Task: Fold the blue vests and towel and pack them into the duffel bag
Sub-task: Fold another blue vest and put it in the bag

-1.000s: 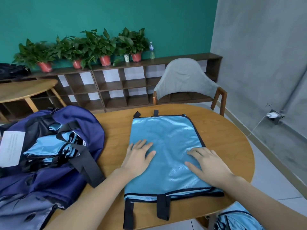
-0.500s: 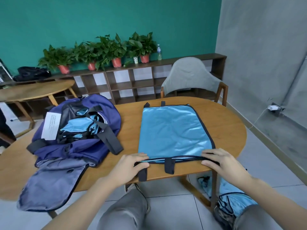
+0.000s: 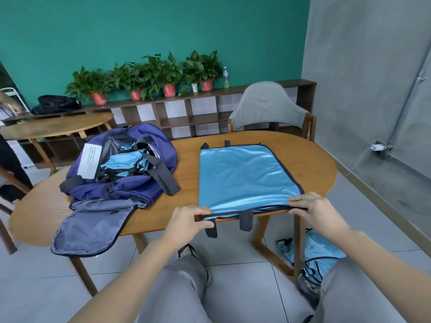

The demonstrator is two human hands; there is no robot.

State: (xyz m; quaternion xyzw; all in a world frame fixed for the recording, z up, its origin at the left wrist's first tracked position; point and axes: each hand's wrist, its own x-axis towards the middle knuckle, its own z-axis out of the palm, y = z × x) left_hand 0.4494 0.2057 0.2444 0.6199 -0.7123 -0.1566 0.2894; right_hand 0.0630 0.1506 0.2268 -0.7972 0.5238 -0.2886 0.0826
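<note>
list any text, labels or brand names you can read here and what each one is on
No text here can be read.
White paper sheet on the open navy duffel bag: several lines of dark print, too small and blurred to read.
Clear plastic bottle on the dark wooden shelf: label too small to read.
Shiny blue vest: no lettering visible.

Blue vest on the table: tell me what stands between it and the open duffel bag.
Nothing visible on the bare table between the blue vest and the duffel bag. One dark bag strap drapes across the opening, over vests already packed. The left hand and right hand pinch the vest's near edge.
</note>
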